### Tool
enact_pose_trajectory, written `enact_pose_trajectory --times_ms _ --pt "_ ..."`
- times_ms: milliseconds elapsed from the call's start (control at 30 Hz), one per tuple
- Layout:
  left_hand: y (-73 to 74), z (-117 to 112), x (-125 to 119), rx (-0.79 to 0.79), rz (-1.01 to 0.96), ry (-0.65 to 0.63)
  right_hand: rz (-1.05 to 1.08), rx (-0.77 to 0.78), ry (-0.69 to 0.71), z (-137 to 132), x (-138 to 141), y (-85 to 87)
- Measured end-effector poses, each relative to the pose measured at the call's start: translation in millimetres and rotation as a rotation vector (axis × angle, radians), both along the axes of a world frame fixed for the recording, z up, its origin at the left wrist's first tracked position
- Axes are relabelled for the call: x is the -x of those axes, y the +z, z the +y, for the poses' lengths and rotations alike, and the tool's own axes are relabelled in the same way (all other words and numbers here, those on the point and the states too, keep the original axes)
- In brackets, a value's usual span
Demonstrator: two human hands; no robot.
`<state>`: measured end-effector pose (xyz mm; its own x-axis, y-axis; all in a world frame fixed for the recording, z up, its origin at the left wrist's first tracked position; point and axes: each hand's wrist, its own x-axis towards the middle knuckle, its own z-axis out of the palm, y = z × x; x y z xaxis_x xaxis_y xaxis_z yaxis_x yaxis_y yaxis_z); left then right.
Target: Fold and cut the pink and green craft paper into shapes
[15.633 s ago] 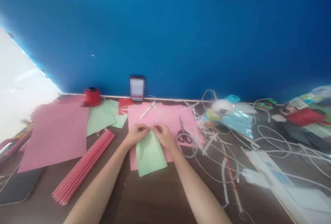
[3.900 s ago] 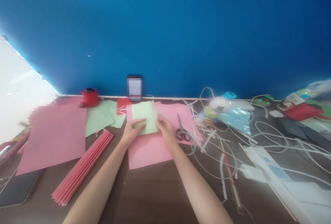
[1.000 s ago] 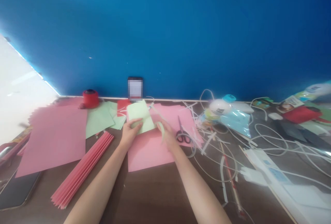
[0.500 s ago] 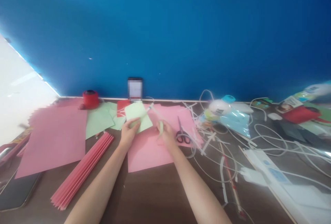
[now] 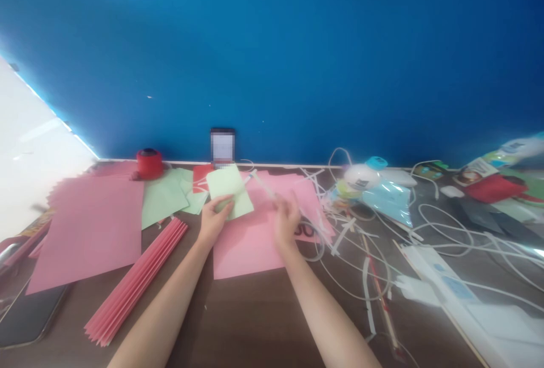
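Note:
My left hand [image 5: 216, 218] pinches a light green piece of paper [image 5: 233, 189] at its lower left edge, thumb on top. My right hand [image 5: 287, 218], smeared by motion, is closed at the fingertips around the lower end of a slim whitish stick [image 5: 264, 184]; its exact kind is unclear. Beneath both hands lies a pink paper sheet [image 5: 249, 257]. Black scissor handles [image 5: 309, 230] show just right of my right hand, the blades mostly hidden behind it.
A pleated pink paper bundle [image 5: 136, 283] lies left of my left arm, beside a large pink sheet [image 5: 91, 232]. A red tape-like roll [image 5: 149, 164] and a phone [image 5: 222, 146] stand by the blue wall. Tangled white cables [image 5: 365, 294] and a power strip [image 5: 450, 289] spread at right.
My right hand has moved right, partly covering the scissors. A green curl in its fingers no longer shows; the whitish stick has shifted right with the hand. My left hand stays nearly still.

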<state>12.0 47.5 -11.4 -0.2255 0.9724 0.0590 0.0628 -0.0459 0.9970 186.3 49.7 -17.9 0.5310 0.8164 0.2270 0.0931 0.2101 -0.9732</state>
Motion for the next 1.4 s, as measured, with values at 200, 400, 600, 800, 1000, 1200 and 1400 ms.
enact_pose_trajectory --times_ms 200,400,600,800,1000,1200,1400 --pt "1.5 0 -1 -0.005 -0.004 -0.003 -0.606 -0.191 0.053 -10 7 5.2" --pt "5.6 -1 1 0.003 0.001 -0.014 -0.708 -0.245 0.287 -17 12 8.1" --pt "10.8 -5 -3 -0.068 -0.230 -0.204 -0.401 -0.176 0.414 -16 13 5.1" --pt "7.7 -4 1 -0.144 -0.079 -0.018 0.200 0.033 0.267 -3 9 7.2" --pt "8.9 3 11 0.033 -0.567 -0.262 0.476 0.096 0.426 7 4 2.8" --pt "15.0 2 23 0.290 -0.580 -0.546 0.400 0.130 0.587 2 5 2.5" --pt "6.5 -2 14 0.258 -0.196 -0.573 0.195 0.172 0.543 -3 4 8.1"
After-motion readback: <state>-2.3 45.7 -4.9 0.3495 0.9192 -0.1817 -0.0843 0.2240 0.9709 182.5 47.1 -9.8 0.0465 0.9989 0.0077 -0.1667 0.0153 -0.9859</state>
